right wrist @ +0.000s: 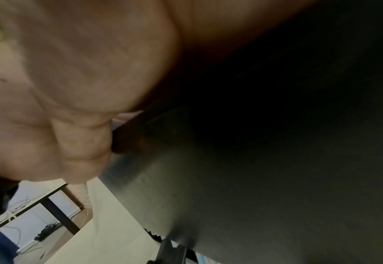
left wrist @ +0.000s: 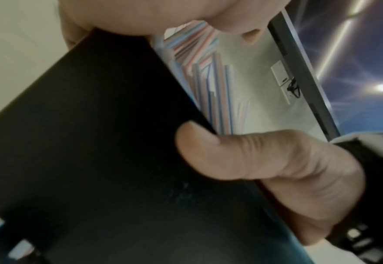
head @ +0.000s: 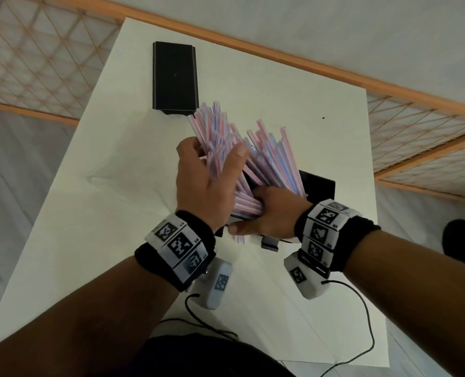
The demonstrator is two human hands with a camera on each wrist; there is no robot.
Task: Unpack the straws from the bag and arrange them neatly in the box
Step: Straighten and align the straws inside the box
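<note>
A thick bundle of pink, blue and white striped straws [head: 253, 148] fans up and away from me over the middle of the white table [head: 90, 240]. My left hand [head: 209, 170] wraps the bundle, thumb on the right side and fingers on the left. My right hand [head: 266, 213] grips the black box [head: 319, 187] at the straws' lower ends. The left wrist view shows the right thumb [left wrist: 231, 153] pressed on the box's dark outer face [left wrist: 95, 142], with straws [left wrist: 199, 59] sticking out beyond it. In the right wrist view the box [right wrist: 253, 178] fills the frame. A faint clear sheet, maybe the bag [head: 122, 178], lies at the left.
A black lid or second box part [head: 175, 77] lies flat at the table's far side, just beyond the straw tips. Wood-framed lattice panels [head: 35, 55] stand beyond the table's far edges. Thin black cables [head: 361, 336] trail over the near edge. A dark shoe [head: 462, 240] shows at the right.
</note>
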